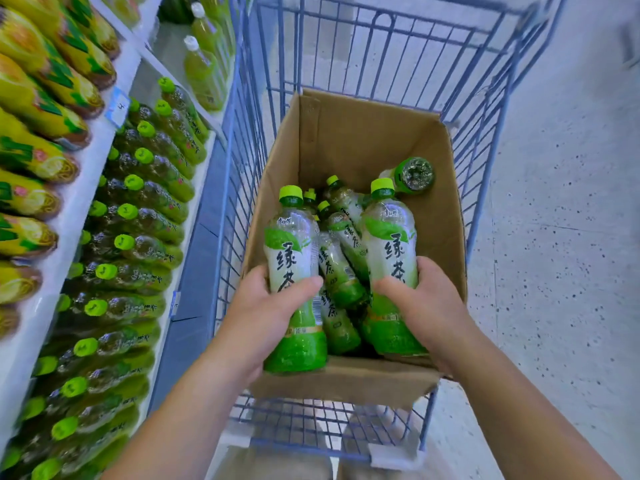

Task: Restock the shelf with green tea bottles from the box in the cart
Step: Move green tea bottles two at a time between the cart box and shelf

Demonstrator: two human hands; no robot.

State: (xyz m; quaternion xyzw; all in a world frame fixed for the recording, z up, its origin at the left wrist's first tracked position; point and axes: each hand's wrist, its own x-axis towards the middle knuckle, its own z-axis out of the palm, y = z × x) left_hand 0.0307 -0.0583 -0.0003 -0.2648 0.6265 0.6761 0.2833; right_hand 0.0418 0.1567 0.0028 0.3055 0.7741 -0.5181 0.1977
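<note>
An open cardboard box (349,140) sits in a blue wire cart (381,39). My left hand (266,313) grips a green tea bottle (294,247) with a lime cap, held upright over the box's near edge. My right hand (422,303) grips a second green tea bottle (389,237) at the box's right side. Several more bottles (341,258) lie between them inside the box, and one (414,174) lies with its base facing me. On the left, the shelf (86,188) carries rows of the same green tea bottles (138,216).
The shelf level above holds yellow-green labelled bottles (41,112). Pale green bottles with white caps (202,71) stand further along the shelf. A price tag (117,107) hangs on the shelf edge. Speckled light floor (561,237) lies right of the cart.
</note>
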